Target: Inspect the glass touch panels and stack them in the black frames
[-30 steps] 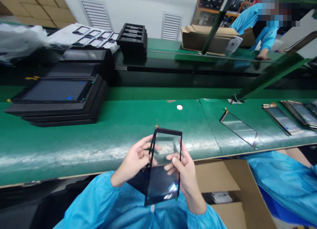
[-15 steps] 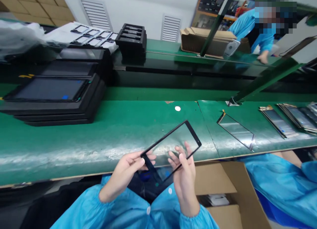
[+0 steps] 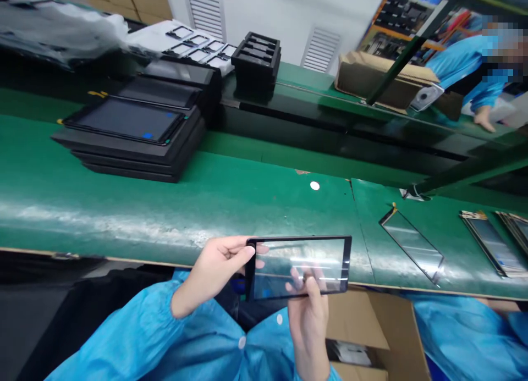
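Note:
Both my hands hold a thin black-framed glass panel [image 3: 325,255] level and sideways over the near edge of the green bench [image 3: 206,199]. My left hand [image 3: 216,268] pinches its left end between thumb and fingers. My right hand [image 3: 307,309] grips its lower edge from beneath, and its fingers show through the glass. The panel reflects ceiling light. Both of my sleeves are blue.
A stack of black trays with a dark screen on top [image 3: 127,136] stands at the left. Another glass panel [image 3: 412,246] and more panels [image 3: 490,243] lie on the bench at right. An open cardboard box [image 3: 371,326] is below. A person in blue [image 3: 470,73] works far right.
The panel has turned from upright through a slant to lying sideways. My hands shifted along its edges, and my view swung a little to the left.

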Action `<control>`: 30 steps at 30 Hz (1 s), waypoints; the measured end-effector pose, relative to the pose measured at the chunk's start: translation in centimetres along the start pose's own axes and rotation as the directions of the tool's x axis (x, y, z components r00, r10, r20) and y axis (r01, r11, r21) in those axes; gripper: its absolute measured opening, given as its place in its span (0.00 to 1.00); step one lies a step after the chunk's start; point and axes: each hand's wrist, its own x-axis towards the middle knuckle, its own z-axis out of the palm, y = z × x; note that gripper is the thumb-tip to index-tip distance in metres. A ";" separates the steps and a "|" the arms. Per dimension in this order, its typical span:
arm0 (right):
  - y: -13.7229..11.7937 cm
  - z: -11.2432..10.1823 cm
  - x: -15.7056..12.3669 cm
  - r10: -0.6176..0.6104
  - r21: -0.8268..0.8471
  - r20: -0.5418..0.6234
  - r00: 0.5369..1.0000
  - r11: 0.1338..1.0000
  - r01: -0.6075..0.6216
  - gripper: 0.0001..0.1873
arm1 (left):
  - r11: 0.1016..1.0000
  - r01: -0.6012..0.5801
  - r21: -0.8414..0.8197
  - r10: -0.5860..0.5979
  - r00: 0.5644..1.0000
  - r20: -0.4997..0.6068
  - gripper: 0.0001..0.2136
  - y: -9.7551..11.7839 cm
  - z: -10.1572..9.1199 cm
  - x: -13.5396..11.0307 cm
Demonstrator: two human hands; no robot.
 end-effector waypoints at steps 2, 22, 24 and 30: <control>0.1 -0.4 0.1 -0.006 -0.018 0.032 0.999 1.000 0.007 0.27 | 1.000 0.013 -0.005 -0.013 1.000 -0.024 0.21 -0.1 0.0 0.0; -0.1 1.3 -0.7 -0.056 -0.040 0.085 0.995 0.997 0.059 0.23 | 0.595 -0.505 0.625 0.364 0.863 0.350 0.13 2.6 -0.9 2.0; -1.0 1.4 -0.3 -0.006 -0.122 0.213 0.977 0.992 0.033 0.21 | 0.728 -0.412 0.548 0.259 0.906 0.336 0.16 2.2 -0.9 1.8; -4.1 2.4 0.3 0.146 -0.316 0.582 0.800 0.947 0.058 0.23 | 0.990 -0.032 0.135 -0.017 0.937 0.349 0.21 1.0 -0.8 0.7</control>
